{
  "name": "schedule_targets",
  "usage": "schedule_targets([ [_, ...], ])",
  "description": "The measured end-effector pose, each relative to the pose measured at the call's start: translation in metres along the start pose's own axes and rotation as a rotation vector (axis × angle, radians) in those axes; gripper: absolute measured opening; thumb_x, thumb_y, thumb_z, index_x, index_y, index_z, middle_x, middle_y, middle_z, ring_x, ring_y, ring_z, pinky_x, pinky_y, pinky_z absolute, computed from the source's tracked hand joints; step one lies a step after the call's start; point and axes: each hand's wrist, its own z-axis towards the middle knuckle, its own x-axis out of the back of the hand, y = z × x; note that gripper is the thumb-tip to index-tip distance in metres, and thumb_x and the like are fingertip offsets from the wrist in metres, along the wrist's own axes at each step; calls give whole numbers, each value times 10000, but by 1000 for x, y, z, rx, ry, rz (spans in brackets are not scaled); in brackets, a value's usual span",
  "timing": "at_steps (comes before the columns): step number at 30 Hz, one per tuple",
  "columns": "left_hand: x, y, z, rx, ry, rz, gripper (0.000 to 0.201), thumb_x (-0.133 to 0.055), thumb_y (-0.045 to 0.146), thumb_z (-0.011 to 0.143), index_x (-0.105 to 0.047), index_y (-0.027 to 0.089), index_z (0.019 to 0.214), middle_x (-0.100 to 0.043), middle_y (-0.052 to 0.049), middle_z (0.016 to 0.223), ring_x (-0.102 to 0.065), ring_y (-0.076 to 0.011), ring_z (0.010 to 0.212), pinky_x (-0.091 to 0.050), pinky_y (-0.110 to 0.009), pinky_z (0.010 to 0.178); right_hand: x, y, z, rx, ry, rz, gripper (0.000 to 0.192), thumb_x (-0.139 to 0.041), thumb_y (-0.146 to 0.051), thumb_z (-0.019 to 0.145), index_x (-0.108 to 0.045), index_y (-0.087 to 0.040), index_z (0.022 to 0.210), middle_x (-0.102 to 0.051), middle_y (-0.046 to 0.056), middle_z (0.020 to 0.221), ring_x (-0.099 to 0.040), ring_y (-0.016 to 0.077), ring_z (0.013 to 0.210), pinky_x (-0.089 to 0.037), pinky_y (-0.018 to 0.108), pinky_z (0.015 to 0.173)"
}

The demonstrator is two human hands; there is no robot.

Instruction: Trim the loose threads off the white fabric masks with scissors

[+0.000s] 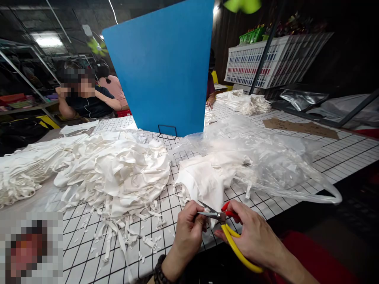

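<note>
nearest the camera, the left hand (pixel 189 230) pinches a white fabric piece (pixel 204 185) at its near edge, fingers closed on the cloth just beside the blades. the right hand (pixel 254 232) grips the scissors (pixel 225 221), fingers clamped through the red and yellow handles, blades slightly parted at the fabric edge.

from left to right across the gridded table (pixel 340 154): a large heap of white pieces (pixel 115 169) with cut strips (pixel 118 232) scattered in front of it; the fabric piece being worked, draped over the table's near edge; a clear plastic bag (pixel 266 157), touching the worked piece.

handling: the fabric appears light, soft and limp, so it likely sags unless held taut. judged best held close to the cut line, thumb against forefinger. the thin strips look easy to snag or drop.

behind stand a blue divider board (pixel 162 67) and a seated person's dark sleeve (pixel 89 104) at far left.
</note>
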Motion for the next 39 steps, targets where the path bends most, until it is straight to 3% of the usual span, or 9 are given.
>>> schedule_targets([
  [8, 3, 3, -1, -11, -35, 59, 203, -522, 189, 903, -569, 164, 708, -502, 1, 663, -502, -113, 574, -399, -219, 548, -3, -1, 0, 31, 18, -88, 198, -624, -361, 749, -492, -244, 839, -628, -10, 792, -585, 205, 713, -387, 303, 629],
  [12, 6, 3, -1, -17, -49, 122, 204, -531, 176, 899, -592, 165, 704, -511, -6, 663, -504, -129, 632, -383, -231, 590, -5, 3, -1, 46, 24, -135, 227, -628, -387, 756, -458, -238, 765, -586, -18, 676, -548, 187, 615, -327, 280, 563],
  [19, 11, 2, -2, -20, -72, 178, 203, -532, 174, 894, -584, 163, 699, -520, -8, 672, -503, -126, 634, -367, -233, 590, -2, 3, 2, 77, 0, -135, 310, -652, -490, 764, -485, -234, 815, -607, -9, 737, -549, 193, 658, -337, 284, 596],
  [24, 11, 0, -2, 31, -74, 141, 234, -543, 219, 903, -575, 159, 679, -507, -3, 666, -495, -113, 594, -375, -226, 560, -9, 8, 3, 82, 19, -59, 299, -681, -412, 745, -449, -223, 730, -523, -48, 614, -446, 137, 546, -285, 268, 550],
  [28, 8, -4, -1, 120, -43, -29, 252, -560, 303, 905, -578, 154, 702, -525, -5, 703, -501, -91, 513, -403, -220, 502, -18, 17, 3, -6, -38, 298, 393, -719, -415, 722, -384, -219, 661, -416, -73, 557, -359, 101, 509, -272, 240, 496],
  [33, 1, -7, -2, 116, -18, -78, 266, -569, 313, 906, -563, 157, 691, -569, -18, 707, -560, -109, 546, -462, -243, 562, -29, 14, 13, -343, -234, 1000, 423, -659, -591, 736, -490, -207, 782, -553, -27, 641, -472, 107, 442, -354, 218, 398],
  [36, -4, -1, -8, 53, -48, 6, 222, -556, 261, 916, -606, 164, 722, -601, -35, 733, -602, -142, 675, -487, -267, 674, -39, 3, 23, -465, -224, 1174, 419, -694, -574, 725, -534, -194, 799, -573, -17, 650, -522, 118, 453, -385, 215, 395],
  [39, -3, 11, -20, -31, -191, 112, 158, -545, 195, 911, -672, 179, 819, -662, -83, 958, -622, -188, 911, -488, -309, 847, -48, -4, 31, -416, -145, 1317, 364, -779, -429, 699, -512, -183, 723, -494, -57, 590, -464, 83, 474, -366, 190, 432],
])
